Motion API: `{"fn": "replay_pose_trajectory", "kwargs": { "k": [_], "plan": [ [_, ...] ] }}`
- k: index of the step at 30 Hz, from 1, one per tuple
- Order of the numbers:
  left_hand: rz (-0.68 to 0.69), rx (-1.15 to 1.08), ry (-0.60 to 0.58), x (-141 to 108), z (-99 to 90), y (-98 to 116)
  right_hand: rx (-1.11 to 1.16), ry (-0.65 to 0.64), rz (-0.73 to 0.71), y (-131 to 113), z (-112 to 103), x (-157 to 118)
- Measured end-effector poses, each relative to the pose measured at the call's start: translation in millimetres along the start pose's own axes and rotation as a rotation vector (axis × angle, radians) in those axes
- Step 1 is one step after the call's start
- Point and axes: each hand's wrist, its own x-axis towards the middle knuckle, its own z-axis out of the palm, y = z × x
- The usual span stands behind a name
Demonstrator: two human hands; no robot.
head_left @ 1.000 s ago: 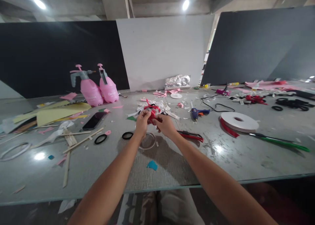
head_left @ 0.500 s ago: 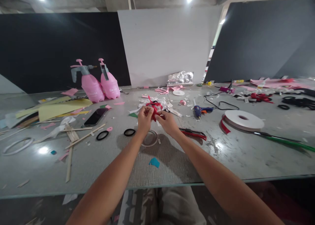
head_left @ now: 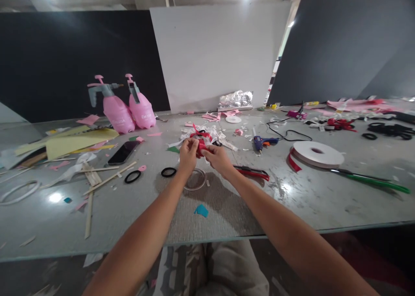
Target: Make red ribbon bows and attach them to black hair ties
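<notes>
A piece of red ribbon [head_left: 201,146] is stretched between my two hands above the table. My left hand [head_left: 189,154] pinches its left side, and my right hand [head_left: 216,156] pinches its right side. Both hands' fingers are closed, and the fingertips partly cover the ribbon. Just beyond them lies a pile of white and red scraps [head_left: 223,139]. Below my wrists a thin pale ring [head_left: 205,181] rests flat on the table. A black ring [head_left: 169,172] sits left of my left hand. Close to my right forearm is a red utility knife [head_left: 254,172].
On the right are a ribbon roll [head_left: 319,154], green-handled scissors [head_left: 372,179] and a blue glue gun [head_left: 259,143] with a black cord. Leftward stand pink spray bottles [head_left: 118,114], with a phone [head_left: 123,152] and wooden sticks [head_left: 110,178] nearer. A blue scrap [head_left: 201,210] lies in front.
The red ribbon between my fingers now looks flatter and wider, and my hands have turned slightly around it. The whole view has shifted a little.
</notes>
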Motion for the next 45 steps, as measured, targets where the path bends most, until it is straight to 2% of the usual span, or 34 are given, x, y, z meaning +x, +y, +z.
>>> {"fn": "replay_pose_trajectory", "kwargs": {
  "k": [9,14,19,23,27,30,33,37,41,45],
  "plan": [
    [0.138,0.090,0.056,1,0.0,6,-0.248,-0.020,-0.005,0,2,0],
    [0.148,0.084,0.074,3,-3.0,8,-0.290,-0.025,0.038,1,2,0],
    [0.204,0.111,0.103,6,-6.7,5,-0.249,-0.106,0.089,0,4,-2],
    [0.252,0.143,0.171,8,-10.2,5,-0.235,-0.200,0.022,2,8,-4],
    [0.177,0.085,0.199,9,-12.5,8,-0.201,-0.233,-0.019,6,14,-5],
    [0.049,-0.019,0.178,8,-11.2,10,-0.212,-0.142,-0.042,8,13,-3],
    [-0.078,-0.105,0.114,7,-8.5,10,-0.313,-0.021,-0.074,7,7,-2],
    [-0.149,-0.098,-0.022,5,-5.3,7,-0.543,0.095,-0.124,2,-2,-4],
    [-0.164,0.012,-0.116,4,-4.1,2,-0.669,0.115,-0.150,-3,-4,-8],
    [-0.219,-0.034,-0.133,5,-5.4,-6,-0.590,0.118,-0.157,-9,-3,-12]
  ]
}}
